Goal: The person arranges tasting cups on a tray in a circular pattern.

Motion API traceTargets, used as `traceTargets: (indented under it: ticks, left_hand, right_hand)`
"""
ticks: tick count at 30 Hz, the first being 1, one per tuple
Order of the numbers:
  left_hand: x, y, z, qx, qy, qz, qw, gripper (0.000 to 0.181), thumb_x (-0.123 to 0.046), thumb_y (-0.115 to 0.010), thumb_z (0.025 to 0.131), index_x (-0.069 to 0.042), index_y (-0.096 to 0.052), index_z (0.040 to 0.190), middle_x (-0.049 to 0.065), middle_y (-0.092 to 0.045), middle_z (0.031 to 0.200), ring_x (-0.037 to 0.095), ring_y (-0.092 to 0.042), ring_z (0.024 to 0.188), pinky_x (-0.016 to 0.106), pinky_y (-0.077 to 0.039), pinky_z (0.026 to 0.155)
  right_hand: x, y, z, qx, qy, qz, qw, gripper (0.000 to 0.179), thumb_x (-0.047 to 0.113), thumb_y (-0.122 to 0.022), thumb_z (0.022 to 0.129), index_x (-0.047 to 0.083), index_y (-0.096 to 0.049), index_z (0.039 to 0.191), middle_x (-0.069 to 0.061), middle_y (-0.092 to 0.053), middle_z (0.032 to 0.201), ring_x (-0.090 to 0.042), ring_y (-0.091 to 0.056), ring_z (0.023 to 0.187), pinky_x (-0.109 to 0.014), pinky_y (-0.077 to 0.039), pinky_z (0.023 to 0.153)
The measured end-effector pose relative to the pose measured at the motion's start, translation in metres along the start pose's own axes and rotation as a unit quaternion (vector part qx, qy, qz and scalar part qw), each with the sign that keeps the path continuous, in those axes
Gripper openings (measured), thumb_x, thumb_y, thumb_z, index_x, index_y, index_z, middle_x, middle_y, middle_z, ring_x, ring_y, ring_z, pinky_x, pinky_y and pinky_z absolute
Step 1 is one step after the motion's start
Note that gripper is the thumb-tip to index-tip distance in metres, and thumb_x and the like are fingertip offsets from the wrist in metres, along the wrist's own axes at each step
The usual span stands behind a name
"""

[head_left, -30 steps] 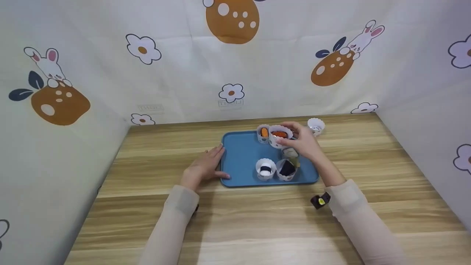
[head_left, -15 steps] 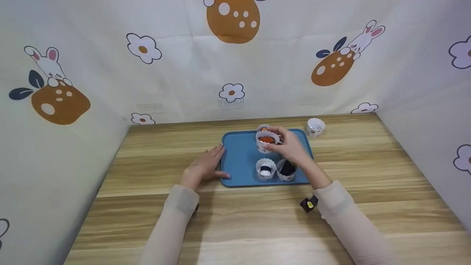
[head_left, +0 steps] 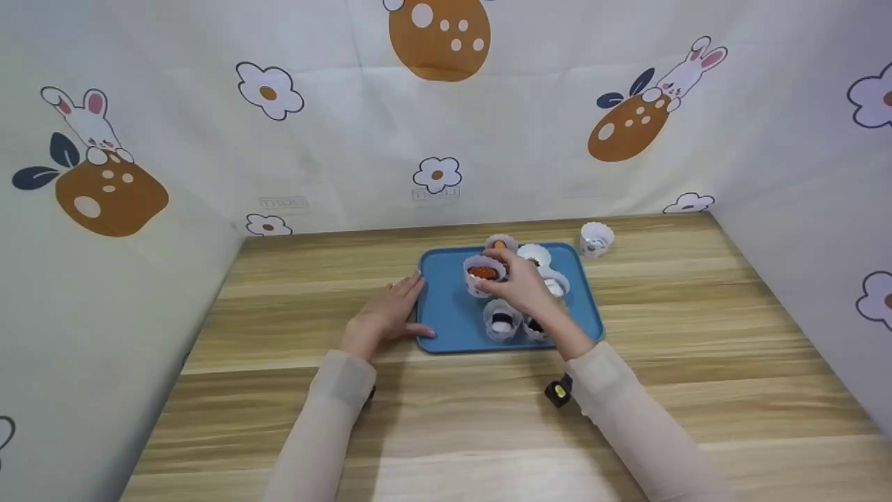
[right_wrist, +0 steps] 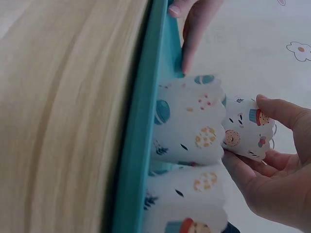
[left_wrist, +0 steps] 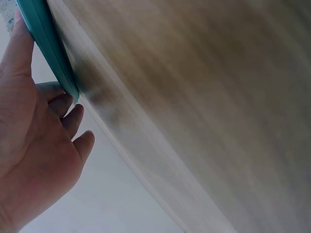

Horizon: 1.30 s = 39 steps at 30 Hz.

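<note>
My right hand [head_left: 523,284] pinches a white patterned paper baking cup [head_left: 475,286] by its side, thumb near and fingers far, over the middle of the blue tray [head_left: 446,328]. A red-orange toy sushi piece [head_left: 482,272] lies in that cup. In the right wrist view the held cup [right_wrist: 245,127] is behind two others near the tray's side. My left hand [head_left: 390,312] rests against the tray's left edge, fingers along the side and thumb over the near rim. The left wrist view shows its fingers [left_wrist: 73,119] relaxed at the tray's corner.
A cup with a black-banded white piece [head_left: 502,322] stands near the tray's front. Beside it is another cup [head_left: 536,332], partly under my right arm. Several more cups, one with an orange piece [head_left: 500,245], stand behind. Another cup [head_left: 596,241] stands off the tray, at back right.
My right hand has carried the cup with the red-orange piece leftward and a little nearer, away from the cup with the orange piece. My left hand stays at the tray's edge.
</note>
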<state>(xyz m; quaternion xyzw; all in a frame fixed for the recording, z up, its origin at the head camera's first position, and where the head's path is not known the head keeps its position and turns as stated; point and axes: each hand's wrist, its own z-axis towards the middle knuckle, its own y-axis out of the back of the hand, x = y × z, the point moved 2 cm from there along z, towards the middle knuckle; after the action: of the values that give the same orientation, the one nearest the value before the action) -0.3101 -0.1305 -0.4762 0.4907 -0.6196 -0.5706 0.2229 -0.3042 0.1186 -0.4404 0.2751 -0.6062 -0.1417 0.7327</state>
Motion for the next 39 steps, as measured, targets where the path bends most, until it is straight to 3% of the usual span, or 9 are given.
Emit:
traceTargets:
  ticks: [8, 16, 29, 39]
  left_hand:
    - [0.001, -0.001, 0.002, 0.002, 0.004, 0.006, 1.0, 0.103, -0.057, -0.067, 0.088, -0.003, -0.015, 0.159, 0.016, -0.007, 0.169, 0.031, -0.01, 0.157, 0.05, -0.012, 0.128]
    - [0.001, 0.0, 0.002, 0.004, 0.001, 0.012, 0.9999, 0.103, -0.057, -0.066, 0.088, -0.003, -0.015, 0.159, 0.016, -0.006, 0.169, 0.031, -0.011, 0.157, 0.05, -0.013, 0.128]
    - [0.0, 0.001, 0.0, 0.005, 0.0, 0.001, 1.0, 0.102, -0.055, -0.067, 0.089, -0.003, -0.014, 0.159, 0.016, -0.006, 0.169, 0.031, -0.009, 0.157, 0.049, -0.012, 0.128]
    - [0.0, 0.001, 0.001, 0.01, 0.006, 0.002, 0.9999, 0.103, -0.056, -0.066, 0.089, -0.004, -0.012, 0.16, 0.014, -0.004, 0.169, 0.03, -0.008, 0.157, 0.049, -0.012, 0.128]
  right_hand:
    - [-0.001, -0.016, 0.004, -0.002, -0.015, -0.033, 0.9994, 0.059, 0.023, -0.075, 0.089, 0.005, -0.053, 0.141, -0.017, -0.057, 0.143, -0.033, -0.055, 0.131, -0.049, -0.048, 0.107]
    - [-0.005, -0.026, 0.007, 0.006, -0.023, -0.055, 0.9982, 0.057, 0.026, -0.076, 0.089, 0.006, -0.056, 0.138, -0.016, -0.058, 0.14, -0.032, -0.055, 0.129, -0.048, -0.048, 0.106]
    - [-0.006, -0.032, 0.008, 0.025, -0.046, -0.079, 0.9955, 0.058, 0.021, -0.078, 0.086, 0.005, -0.056, 0.137, -0.016, -0.061, 0.137, -0.032, -0.059, 0.123, -0.047, -0.051, 0.103]
    - [-0.005, -0.031, 0.007, 0.043, -0.058, -0.1, 0.9923, 0.066, 0.026, -0.082, 0.083, 0.006, -0.054, 0.14, -0.015, -0.059, 0.139, -0.032, -0.056, 0.128, -0.048, -0.048, 0.106]
